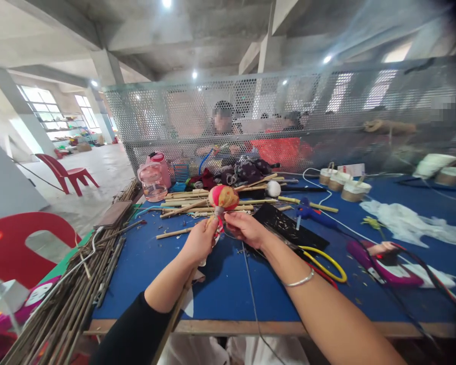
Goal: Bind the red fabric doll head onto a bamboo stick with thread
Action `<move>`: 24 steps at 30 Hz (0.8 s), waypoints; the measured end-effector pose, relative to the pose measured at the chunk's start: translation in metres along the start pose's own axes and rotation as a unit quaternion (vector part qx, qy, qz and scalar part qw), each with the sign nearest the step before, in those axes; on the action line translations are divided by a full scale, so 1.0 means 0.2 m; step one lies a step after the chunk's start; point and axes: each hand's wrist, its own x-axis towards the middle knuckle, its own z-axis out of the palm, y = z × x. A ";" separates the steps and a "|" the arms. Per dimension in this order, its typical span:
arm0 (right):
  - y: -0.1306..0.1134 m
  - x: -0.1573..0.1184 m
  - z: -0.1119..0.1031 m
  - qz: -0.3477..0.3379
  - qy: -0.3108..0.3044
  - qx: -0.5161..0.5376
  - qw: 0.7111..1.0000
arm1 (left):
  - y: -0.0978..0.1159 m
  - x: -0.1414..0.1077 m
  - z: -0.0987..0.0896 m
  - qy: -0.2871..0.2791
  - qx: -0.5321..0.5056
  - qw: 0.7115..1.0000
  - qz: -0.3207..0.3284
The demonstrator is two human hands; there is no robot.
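Note:
My left hand [200, 242] is closed round a long stick [178, 306] just under a ball wrapped in red and yellow patterned cloth [223, 196]. Grey binding [219, 211] circles the neck where the cloth is gathered, and loose cloth hangs below it. At the right of that neck, my right hand [247, 229] is pinched shut, fingertips close to the binding. A thin grey cord [250, 284] runs from beneath my right hand down over the table's front edge. What the right fingertips hold is too small to make out.
Cut sticks [190, 203] lie behind my hands on the blue table [137, 284]. Scissors with yellow and red handles [338, 263], a blue glue gun [311, 212] and a black sheet [289, 228] are at right. Long twigs [72, 289] lie at left; a perforated metal screen [167, 116] stands behind.

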 end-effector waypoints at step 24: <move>0.07 0.02 0.04 -0.006 -0.036 0.154 0.987 | 0.01 0.02 -0.10 -0.265 -0.267 0.903 -0.208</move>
